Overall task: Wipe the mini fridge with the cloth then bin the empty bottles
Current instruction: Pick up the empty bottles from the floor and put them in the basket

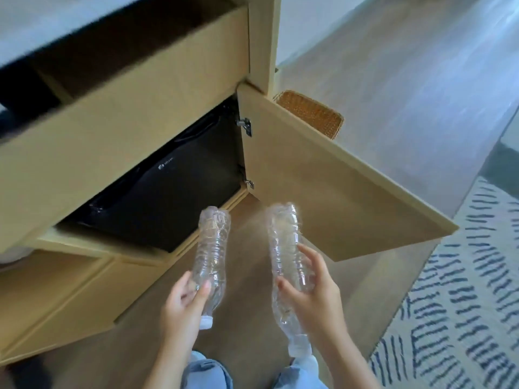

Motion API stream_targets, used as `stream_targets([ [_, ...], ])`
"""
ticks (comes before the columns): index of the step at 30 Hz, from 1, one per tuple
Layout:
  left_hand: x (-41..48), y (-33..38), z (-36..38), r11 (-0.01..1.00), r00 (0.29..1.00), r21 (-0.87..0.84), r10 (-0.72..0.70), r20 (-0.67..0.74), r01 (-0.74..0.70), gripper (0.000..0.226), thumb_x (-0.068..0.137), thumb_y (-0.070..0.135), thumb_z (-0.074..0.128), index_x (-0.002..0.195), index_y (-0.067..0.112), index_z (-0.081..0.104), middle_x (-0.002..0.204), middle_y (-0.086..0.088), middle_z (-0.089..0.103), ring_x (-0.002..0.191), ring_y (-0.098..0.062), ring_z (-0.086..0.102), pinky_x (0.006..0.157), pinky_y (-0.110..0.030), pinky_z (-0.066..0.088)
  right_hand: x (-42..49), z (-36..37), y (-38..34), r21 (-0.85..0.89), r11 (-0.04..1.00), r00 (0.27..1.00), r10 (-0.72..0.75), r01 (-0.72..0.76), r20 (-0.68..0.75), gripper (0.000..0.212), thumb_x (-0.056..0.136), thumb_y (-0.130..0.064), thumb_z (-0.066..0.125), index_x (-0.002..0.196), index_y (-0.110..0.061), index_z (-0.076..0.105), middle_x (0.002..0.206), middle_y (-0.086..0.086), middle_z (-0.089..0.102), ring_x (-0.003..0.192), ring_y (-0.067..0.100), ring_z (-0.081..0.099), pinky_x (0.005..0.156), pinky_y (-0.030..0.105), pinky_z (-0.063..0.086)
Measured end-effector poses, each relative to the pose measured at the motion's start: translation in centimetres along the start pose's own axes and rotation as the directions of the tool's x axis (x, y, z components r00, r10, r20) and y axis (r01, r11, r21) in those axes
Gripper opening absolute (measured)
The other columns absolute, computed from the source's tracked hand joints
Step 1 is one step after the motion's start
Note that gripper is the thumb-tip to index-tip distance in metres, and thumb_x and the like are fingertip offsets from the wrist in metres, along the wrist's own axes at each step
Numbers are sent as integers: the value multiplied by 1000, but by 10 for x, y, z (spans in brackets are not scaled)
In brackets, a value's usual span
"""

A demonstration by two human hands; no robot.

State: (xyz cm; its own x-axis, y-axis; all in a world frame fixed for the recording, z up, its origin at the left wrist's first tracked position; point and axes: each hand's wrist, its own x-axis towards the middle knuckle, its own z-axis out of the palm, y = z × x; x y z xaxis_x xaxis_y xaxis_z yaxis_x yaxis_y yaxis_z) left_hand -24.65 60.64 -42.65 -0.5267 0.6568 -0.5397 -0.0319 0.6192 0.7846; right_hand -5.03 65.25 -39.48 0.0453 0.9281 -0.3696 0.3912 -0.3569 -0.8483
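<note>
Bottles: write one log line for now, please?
left hand: grips left bottle | right hand: grips right bottle | cabinet door: open

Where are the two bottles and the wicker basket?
Left bottle (212, 245): head view, on its ribbed middle.
Right bottle (284, 242): head view, on its ribbed middle.
Basket (311, 112): head view, on its woven surface.

Wore pale blue denim trousers (206, 372), faded lighter in places; showed forearms bare down to left hand (182, 301) and right hand (311, 293).
</note>
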Motion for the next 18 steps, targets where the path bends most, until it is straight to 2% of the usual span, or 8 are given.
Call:
stream_targets([
  [3, -45, 58, -14, 996, 996, -26, 83, -4, -84, 45, 80, 31, 66, 122, 30, 50, 110, 4, 59, 98, -10, 57, 81, -33, 45, -25, -34, -56, 16, 999, 999, -39, 39, 4, 58, 73, -19, 76, 120, -39, 49, 108, -25, 54, 92, -16, 52, 77, 9, 47],
  [7, -101, 123, -16, 991, 994, -82, 107, 22, -105, 40, 79, 32, 68, 115, 33, 52, 107, 5, 58, 97, -10, 56, 78, -31, 44, -57, -78, -122, -39, 993, 994, -111, 111, 18, 57, 74, -23, 75, 121, -40, 48, 100, -34, 45, 92, -21, 46, 75, -1, 40],
  [8, -112, 137, -16, 987, 991, -93, 132, 34, -128, 35, 78, 31, 69, 109, 35, 52, 104, 8, 58, 94, -6, 56, 76, -29, 43, -64, -87, -137, -53, 990, 992, -129, 129, 10, 58, 74, -23, 75, 122, -40, 48, 101, -30, 48, 94, -14, 50, 78, 3, 43],
  [11, -142, 177, -21, 969, 972, -148, 213, 97, -198, 30, 78, 25, 70, 94, 42, 52, 96, 20, 56, 88, 7, 53, 69, -19, 42, -86, -109, -175, -66, 984, 985, -169, 167, -28, 62, 72, -21, 76, 125, -39, 49, 109, -14, 57, 99, 8, 59, 86, 32, 53],
  [12, -148, 187, -25, 962, 964, -157, 242, 114, -223, 31, 77, 25, 71, 93, 44, 51, 95, 23, 55, 88, 8, 53, 68, -17, 41, -93, -115, -185, -67, 980, 980, -191, 188, -50, 63, 72, -21, 76, 125, -41, 49, 110, -12, 58, 99, 10, 60, 85, 34, 54],
  [13, -154, 197, -29, 955, 954, -159, 270, 131, -249, 33, 76, 28, 73, 93, 47, 51, 96, 23, 55, 89, 8, 54, 70, -18, 42, -98, -120, -194, -69, 975, 973, -216, 211, -84, 63, 72, -22, 77, 123, -43, 49, 110, -13, 58, 97, 8, 60, 84, 33, 54],
  [16, -164, 220, -43, 934, 914, -120, 354, 199, -336, 45, 63, 49, 73, 102, 48, 50, 112, 13, 56, 102, -3, 54, 74, -20, 43, -119, -135, -221, -74, 957, 941, -288, 279, -177, 62, 70, -20, 77, 114, -52, 47, 106, -19, 57, 90, -3, 57, 82, 14, 49],
  [18, -168, 233, -52, 916, 882, -86, 402, 248, -393, 55, 60, 51, 67, 110, 42, 49, 119, 7, 54, 106, -10, 54, 71, -17, 42, -132, -141, -233, -66, 955, 930, -297, 289, -218, 63, 70, -19, 77, 111, -55, 45, 107, -20, 57, 95, 1, 58, 86, 19, 49],
])
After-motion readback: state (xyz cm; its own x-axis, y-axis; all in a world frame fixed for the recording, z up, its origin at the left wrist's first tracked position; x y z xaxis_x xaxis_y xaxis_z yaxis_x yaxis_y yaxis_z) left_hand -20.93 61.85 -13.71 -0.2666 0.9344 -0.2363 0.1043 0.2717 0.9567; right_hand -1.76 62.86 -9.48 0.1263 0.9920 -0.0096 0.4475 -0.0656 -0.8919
